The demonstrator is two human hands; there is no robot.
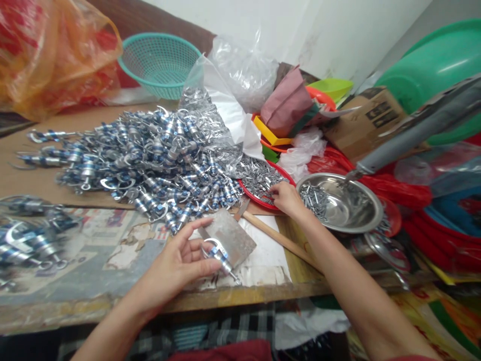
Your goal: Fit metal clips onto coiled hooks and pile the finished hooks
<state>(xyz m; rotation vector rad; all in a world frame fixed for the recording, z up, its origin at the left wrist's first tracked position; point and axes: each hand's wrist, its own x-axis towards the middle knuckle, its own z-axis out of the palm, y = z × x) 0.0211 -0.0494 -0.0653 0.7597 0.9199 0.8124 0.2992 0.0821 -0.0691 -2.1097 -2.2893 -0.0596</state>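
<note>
My left hand (191, 255) is closed around a silver-and-blue metal fitting (221, 258) with a curved hook and a narrow stem. The fitting is held over a flat metal plate (236, 238) lying near the table's front edge. At the red dish (287, 176), which is heaped with small metal pieces (259, 175), my right hand (287, 198) has its fingers pinched together among them. What those fingertips hold is hidden. A hammer with a wooden handle (278, 238) lies between the plate and my right forearm.
A large heap of similar fittings (150, 155) covers the table's left and middle, with a smaller group (32, 240) at far left. Right of the dish stands a steel bowl (349, 205) of metal pins. A grey bar (417, 133) slants above it. A turquoise basket (160, 62) sits behind.
</note>
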